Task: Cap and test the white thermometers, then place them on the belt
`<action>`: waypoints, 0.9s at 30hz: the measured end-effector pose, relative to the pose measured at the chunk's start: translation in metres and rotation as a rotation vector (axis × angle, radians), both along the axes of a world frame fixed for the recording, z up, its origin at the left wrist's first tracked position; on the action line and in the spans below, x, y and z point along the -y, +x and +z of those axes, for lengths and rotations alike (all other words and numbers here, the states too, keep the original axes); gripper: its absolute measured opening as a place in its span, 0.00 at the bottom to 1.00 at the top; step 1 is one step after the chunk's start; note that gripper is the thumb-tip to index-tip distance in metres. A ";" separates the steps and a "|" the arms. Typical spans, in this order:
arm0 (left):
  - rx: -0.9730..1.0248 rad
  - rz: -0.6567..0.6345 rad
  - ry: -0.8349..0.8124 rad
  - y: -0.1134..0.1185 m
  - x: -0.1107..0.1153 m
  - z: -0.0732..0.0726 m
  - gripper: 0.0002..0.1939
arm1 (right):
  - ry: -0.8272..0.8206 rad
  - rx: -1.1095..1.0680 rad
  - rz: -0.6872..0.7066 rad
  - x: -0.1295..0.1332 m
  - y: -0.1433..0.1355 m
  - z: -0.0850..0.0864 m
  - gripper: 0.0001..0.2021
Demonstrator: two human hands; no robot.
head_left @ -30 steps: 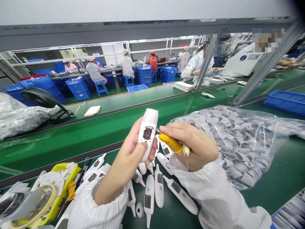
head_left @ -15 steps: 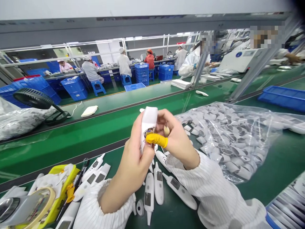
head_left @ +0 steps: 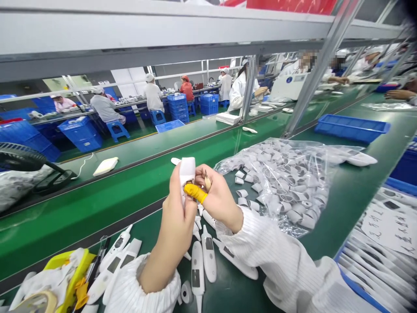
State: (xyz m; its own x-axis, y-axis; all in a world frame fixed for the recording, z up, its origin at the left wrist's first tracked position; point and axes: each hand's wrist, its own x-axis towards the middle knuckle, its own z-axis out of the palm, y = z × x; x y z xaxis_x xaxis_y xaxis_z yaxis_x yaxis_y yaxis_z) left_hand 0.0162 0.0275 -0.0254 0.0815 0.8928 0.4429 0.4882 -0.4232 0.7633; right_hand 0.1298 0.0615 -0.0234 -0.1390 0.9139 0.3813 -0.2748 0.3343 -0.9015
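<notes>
My left hand [head_left: 178, 217] is closed around a white handheld thermometer [head_left: 187, 169], held upright above the bench with an opening in its lower part facing me. My right hand [head_left: 216, 195] presses its thumb, covered by a yellow finger cot [head_left: 195, 192], against that opening. Its other fingers curl behind, beside a small beige pointed piece [head_left: 207, 180] whose kind I cannot make out. Below my hands, several white thermometers with dark displays lie on the green bench, one [head_left: 197, 274] pointing toward me. A small white ring-shaped part [head_left: 186, 292] lies beside it.
To the right, a clear plastic bag [head_left: 286, 182] spills many white caps. A yellow tray [head_left: 76, 278] with white cloth and a tape roll [head_left: 37, 302] stands left. Blue bins [head_left: 352, 128] and a crate of thermometers [head_left: 374, 265] are at right. Co-workers sit beyond the conveyor.
The view has turned right, so the bench and my hands appear further left and more of the crate shows. My hands keep the same grip on the thermometer.
</notes>
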 end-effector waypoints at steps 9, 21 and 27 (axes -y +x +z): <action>0.323 -0.170 -0.186 0.005 0.008 0.000 0.35 | 0.064 0.162 0.192 -0.012 0.035 -0.008 0.24; 0.557 -0.223 -0.290 -0.005 -0.004 0.002 0.37 | -0.177 1.682 -0.544 -0.071 0.139 -0.103 0.18; 0.088 0.001 -0.076 -0.008 -0.012 -0.007 0.31 | -0.160 1.750 -0.513 -0.080 0.150 -0.123 0.20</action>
